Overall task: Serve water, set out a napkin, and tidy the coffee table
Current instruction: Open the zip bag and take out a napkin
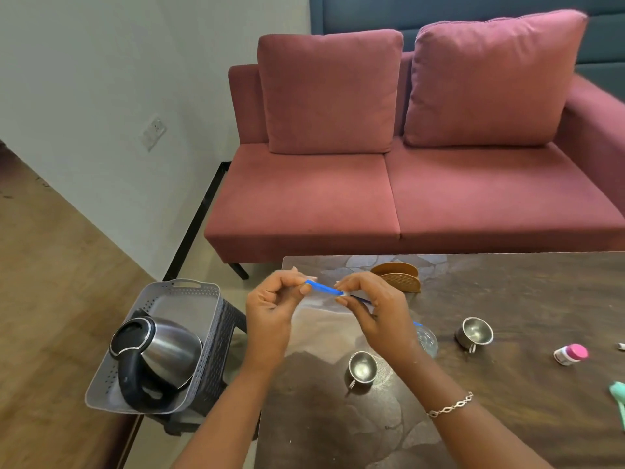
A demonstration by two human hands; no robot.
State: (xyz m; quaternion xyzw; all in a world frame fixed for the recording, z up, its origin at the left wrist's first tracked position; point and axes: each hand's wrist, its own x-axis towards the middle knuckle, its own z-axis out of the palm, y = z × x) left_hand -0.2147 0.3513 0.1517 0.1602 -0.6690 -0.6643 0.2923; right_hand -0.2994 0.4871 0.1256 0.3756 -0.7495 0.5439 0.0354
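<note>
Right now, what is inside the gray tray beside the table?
A steel kettle lies tilted in the gray tray, lid shut. Nothing else shows on the tray's far part. What lies under the kettle is covered; its contents are hidden too.

Clear zip bag (316, 328), blue seal strip (323, 288) uppermost, above the coffee table's (507, 418) left end

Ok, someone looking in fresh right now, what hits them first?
The left hand and right hand pinch the blue zip strip of a clear bag above the left end of the coffee table. Left of it, a steel kettle sits in a grey tray; a steel cup stands by the right wrist, another cup further right, with the pink sofa behind.
</note>
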